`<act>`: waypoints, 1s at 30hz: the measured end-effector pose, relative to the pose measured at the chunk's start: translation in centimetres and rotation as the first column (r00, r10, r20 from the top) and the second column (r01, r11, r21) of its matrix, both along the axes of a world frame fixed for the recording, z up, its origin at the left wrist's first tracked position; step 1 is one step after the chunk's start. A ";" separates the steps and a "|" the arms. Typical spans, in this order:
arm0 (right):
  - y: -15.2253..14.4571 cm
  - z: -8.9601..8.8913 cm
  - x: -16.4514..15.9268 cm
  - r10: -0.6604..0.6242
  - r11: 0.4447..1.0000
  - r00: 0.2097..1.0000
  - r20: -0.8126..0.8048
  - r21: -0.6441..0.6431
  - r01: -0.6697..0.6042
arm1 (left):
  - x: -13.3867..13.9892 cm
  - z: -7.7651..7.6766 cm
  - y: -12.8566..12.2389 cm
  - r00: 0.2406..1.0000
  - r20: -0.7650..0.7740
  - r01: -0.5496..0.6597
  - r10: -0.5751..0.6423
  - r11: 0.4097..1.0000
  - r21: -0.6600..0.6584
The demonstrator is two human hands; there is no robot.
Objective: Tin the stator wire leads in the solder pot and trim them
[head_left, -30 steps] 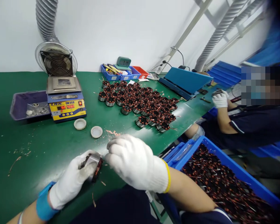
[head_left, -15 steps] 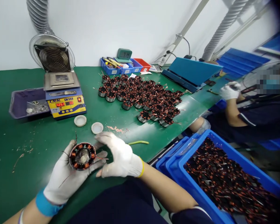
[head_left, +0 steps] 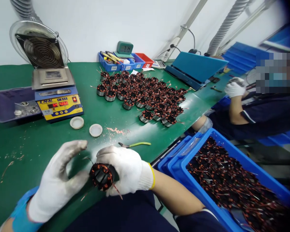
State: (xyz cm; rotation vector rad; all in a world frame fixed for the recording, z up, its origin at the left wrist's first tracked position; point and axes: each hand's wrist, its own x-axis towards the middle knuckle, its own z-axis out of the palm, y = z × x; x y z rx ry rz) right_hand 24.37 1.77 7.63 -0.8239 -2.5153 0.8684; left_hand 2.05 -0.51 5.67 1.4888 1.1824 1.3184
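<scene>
A motor stator (head_left: pixel 101 176) with copper windings and loose wire ends is gripped by my right hand (head_left: pixel 124 167), which wears a white glove and wraps round its right side. My left hand (head_left: pixel 60 177), also gloved, is open just left of it, with thumb and fingers spread apart and the thumb tip close to the stator. Beyond my right hand lie green-handled side cutters (head_left: pixel 135 144). Two small shallow white dishes (head_left: pixel 95 130) sit on the green bench (head_left: pixel 38 145) past my hands, near scattered copper scraps (head_left: pixel 115 130).
At the left stands a CM 558 solder pot (head_left: pixel 59 104) under a fume fan (head_left: pixel 41 48), beside a purple tray (head_left: pixel 2 106). Many stators (head_left: pixel 137 91) fill the bench's middle. A blue bin (head_left: pixel 195 180) of stators stands right. A co-worker (head_left: pixel 246 106) sits beyond.
The stator has passed from my left hand to my right and is turned. My left hand has let go and opened. The side cutters now show more fully as the view shifted.
</scene>
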 end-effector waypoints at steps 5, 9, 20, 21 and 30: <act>0.0 -0.7 1.1 0.015 1.000 1.000 -0.009 0.008 -0.015 | -0.6 1.9 0.6 0.804 -0.571 0.261 -0.166 0.962 0.087; -0.1 0.1 1.5 0.009 0.999 1.000 -0.012 0.031 -0.009 | -0.9 2.9 0.9 0.748 -0.587 0.355 -0.310 0.934 -0.041; 0.1 -0.2 1.7 -0.076 0.992 0.997 -0.034 0.101 0.079 | -0.3 2.8 1.2 0.866 -0.385 0.094 -0.321 0.858 -0.504; 0.1 -0.2 1.7 -0.073 0.991 0.996 -0.044 0.105 0.078 | -0.2 2.8 1.2 0.883 -0.342 0.096 -0.322 0.837 -0.539; 0.2 -0.7 2.0 -0.137 0.984 0.983 -0.119 0.093 0.149 | 0.5 2.0 0.3 0.843 -0.263 0.245 -0.469 0.771 -0.588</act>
